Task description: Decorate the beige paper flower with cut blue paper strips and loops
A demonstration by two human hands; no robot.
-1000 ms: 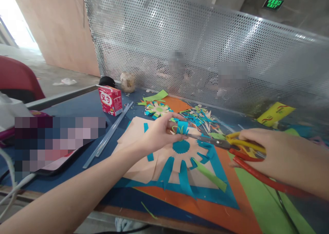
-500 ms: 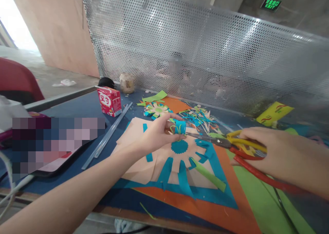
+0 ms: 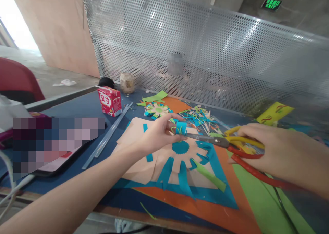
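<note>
While the left hand (image 3: 156, 132) pinches a small blue paper curl (image 3: 181, 127) between thumb and fingertips, just above the toothed blue centre of the paper flower (image 3: 180, 147), I'm watching the right hand (image 3: 277, 151). It is clenched through the yellow and red handles of the scissors (image 3: 218, 141). The blades lie almost flat and point left, with their tips right at the curl. From my feed I can't tell whether the blades are parted or closed where they meet the paper.

The risk I see is closeness: steel tips sit just beside the left fingertips, so a quick squeeze could nick skin. The curl is thin and held only by a light pinch, so a sideways tug from the blades could tear it or pull it free. Loose blue and green petals lie under the blades and could snag.

The flower rests on a peach sheet over blue, orange and green paper on a dark blue table (image 3: 77, 110). A heap of scraps (image 3: 200, 117) and a smaller flower (image 3: 157, 109) lie behind. A red carton (image 3: 109, 101) and clear glue sticks (image 3: 110, 134) lie to the left. A perforated metal screen (image 3: 205, 55) backs the table, with a green exit sign (image 3: 271, 3) above it.
</note>
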